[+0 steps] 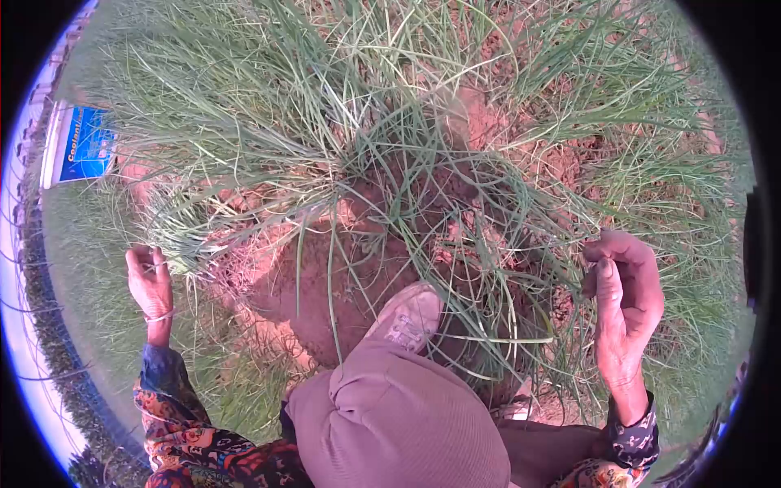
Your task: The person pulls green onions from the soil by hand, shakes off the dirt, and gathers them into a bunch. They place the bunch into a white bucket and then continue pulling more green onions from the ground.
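Long, thin green leaves like those of onion plants (399,195) grow and lie across the reddish soil in front of me. On the left, my left hand (150,285) is beside a gathered bunch of these plants (181,236), with its loosely bent fingers a little apart at the bunch's edge. A thin band circles that wrist. Over the leaves on the right, my right hand (625,297) has its fingers curled in and its thumb close to them; I cannot tell what is between them.
My shoe (411,313) stands on bare reddish soil (305,285) in the middle, below the plants. A blue and white printed container (85,145) is at the far left. Dense green plants (683,187) stand on the right. My clothed knee (399,415) fills the lower middle.
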Demonstrator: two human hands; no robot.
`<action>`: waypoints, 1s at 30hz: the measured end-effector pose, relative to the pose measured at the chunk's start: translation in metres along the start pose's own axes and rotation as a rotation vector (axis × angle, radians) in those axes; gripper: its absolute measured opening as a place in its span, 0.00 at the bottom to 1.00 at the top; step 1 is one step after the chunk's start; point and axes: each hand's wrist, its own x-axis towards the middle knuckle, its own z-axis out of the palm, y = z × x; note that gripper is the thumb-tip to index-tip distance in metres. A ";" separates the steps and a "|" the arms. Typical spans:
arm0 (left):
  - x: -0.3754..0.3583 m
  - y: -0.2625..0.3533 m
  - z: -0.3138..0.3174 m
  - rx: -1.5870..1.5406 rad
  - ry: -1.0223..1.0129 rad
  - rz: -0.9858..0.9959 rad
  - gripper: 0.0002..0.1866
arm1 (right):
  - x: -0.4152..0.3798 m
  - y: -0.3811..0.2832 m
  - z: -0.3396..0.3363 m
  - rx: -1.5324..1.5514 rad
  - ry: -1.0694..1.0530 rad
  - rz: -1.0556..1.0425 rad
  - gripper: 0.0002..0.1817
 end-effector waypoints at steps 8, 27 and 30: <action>-0.093 0.218 0.055 -0.747 -0.709 0.680 0.10 | 0.017 0.003 0.078 -0.321 -0.566 -0.299 0.12; -0.075 0.319 0.232 -0.430 -0.623 0.975 0.13 | -0.037 0.016 0.010 -0.525 -0.573 0.144 0.12; -0.076 0.321 0.238 -0.463 -0.673 0.928 0.19 | -0.044 0.003 -0.011 -0.499 -0.483 0.268 0.12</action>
